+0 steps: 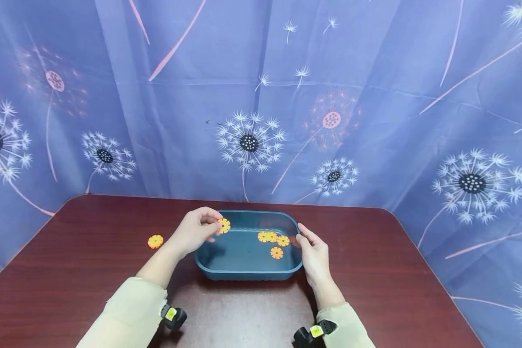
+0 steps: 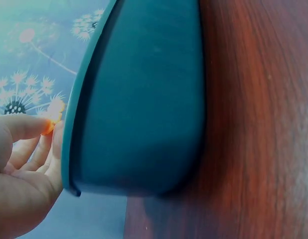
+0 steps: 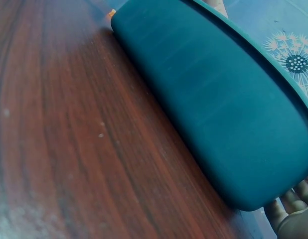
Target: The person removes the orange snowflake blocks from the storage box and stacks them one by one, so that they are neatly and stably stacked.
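Observation:
My left hand (image 1: 193, 233) pinches a yellow-orange notched plastic disc (image 1: 224, 225) between thumb and fingertips, over the left end of a dark teal basin (image 1: 248, 275). In the left wrist view, the disc (image 2: 55, 119) shows just past the basin's rim. Inside the basin, several like discs (image 1: 276, 253) lie toward the right, some side by side. My right hand (image 1: 316, 258) grips the basin's right end at the rim. The right wrist view shows only part of its fingers (image 3: 292, 201) against the outer wall; the rest is cut off by the frame.
One more notched disc (image 1: 155, 241) lies on the dark red wooden table (image 1: 91, 270), left of the basin. A blue curtain (image 1: 178, 121) with dandelion prints hangs behind the table's far edge and along the sides.

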Motion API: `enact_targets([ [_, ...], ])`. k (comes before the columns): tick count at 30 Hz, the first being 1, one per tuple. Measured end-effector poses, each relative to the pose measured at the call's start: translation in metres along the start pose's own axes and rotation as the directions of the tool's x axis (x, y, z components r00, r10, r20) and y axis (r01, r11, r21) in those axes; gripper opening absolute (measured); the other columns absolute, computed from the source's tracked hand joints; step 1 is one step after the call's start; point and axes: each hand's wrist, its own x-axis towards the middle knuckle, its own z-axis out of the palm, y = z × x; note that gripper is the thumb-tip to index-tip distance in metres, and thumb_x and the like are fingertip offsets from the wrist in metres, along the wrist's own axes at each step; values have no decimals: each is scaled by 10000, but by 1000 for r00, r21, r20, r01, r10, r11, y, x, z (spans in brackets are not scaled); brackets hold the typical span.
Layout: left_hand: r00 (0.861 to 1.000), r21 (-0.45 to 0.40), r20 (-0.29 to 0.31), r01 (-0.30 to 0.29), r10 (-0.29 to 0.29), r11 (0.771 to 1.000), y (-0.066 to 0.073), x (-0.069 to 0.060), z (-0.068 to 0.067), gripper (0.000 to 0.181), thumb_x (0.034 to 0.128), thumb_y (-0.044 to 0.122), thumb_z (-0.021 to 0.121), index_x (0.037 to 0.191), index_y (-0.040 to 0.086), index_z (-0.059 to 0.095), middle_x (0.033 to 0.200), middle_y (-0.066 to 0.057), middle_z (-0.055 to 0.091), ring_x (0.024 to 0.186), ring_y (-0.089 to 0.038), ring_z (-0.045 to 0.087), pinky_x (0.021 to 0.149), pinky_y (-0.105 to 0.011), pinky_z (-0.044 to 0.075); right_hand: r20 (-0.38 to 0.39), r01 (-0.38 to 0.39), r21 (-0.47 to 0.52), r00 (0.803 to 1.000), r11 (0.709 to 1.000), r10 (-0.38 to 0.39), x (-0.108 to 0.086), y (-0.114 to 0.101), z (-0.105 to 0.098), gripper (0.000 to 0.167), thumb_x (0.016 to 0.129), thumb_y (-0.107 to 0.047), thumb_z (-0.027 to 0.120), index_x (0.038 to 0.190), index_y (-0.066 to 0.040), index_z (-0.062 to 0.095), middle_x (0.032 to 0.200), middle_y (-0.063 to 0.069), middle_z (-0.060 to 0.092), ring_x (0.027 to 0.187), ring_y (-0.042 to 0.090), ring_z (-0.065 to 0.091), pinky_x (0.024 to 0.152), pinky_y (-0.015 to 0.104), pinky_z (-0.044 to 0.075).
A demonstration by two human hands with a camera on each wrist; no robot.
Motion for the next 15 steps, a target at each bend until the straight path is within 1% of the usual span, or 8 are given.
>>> enact_targets([
  [4, 999, 4, -35, 1, -1, 1000, 1, -5, -11, 224, 896, 70, 614, 1105, 0, 578, 957, -157, 631, 817, -278, 633, 678, -329, 568, 10, 9, 2, 1000, 1000, -9, 1, -3, 3, 400, 948, -125, 505, 1347, -115, 531, 1328, 147, 560, 1065, 312, 637, 1068, 444, 382],
  [8, 998, -1, -58, -4, 4, 1000, 1, -9, -18, 230, 894, 53, 607, 1112, -12, 580, 948, -155, 627, 835, -319, 635, 663, -312, 567, 17, 13, 9, 1000, 1000, -13, 2, -4, 4, 397, 950, -131, 508, 1346, -119, 534, 1368, 110, 533, 1075, 310, 631, 1073, 435, 377],
  [9, 998, -2, -61, -5, 5, 1000, 1, -10, -20, 232, 893, 49, 607, 1115, -14, 581, 947, -155, 627, 838, -326, 635, 657, -302, 566, 16, 12, 13, 1000, 1000, -12, 3, -4, 4, 394, 950, -131, 511, 1343, -124, 538, 1335, 126, 560, 1074, 310, 630, 1072, 432, 378],
  [10, 998, -2, -63, -5, 4, 1000, 1, -11, -21, 234, 893, 47, 606, 1118, -15, 581, 948, -153, 627, 824, -304, 639, 653, -295, 566, 19, 12, 13, 1000, 1000, -12, 3, -4, 5, 395, 950, -131, 510, 1345, -123, 535, 1339, 123, 556, 1081, 311, 626, 1074, 435, 374],
  [15, 997, -9, -77, 5, -6, 1000, 2, -14, -26, 250, 891, 40, 605, 1130, -27, 580, 943, -150, 624, 814, -281, 647, 647, -283, 564, 12, 5, 18, 1000, 1000, -5, 3, -5, 6, 389, 947, -126, 511, 1334, -127, 547, 1307, 140, 579, 1079, 305, 625, 1067, 417, 380],
])
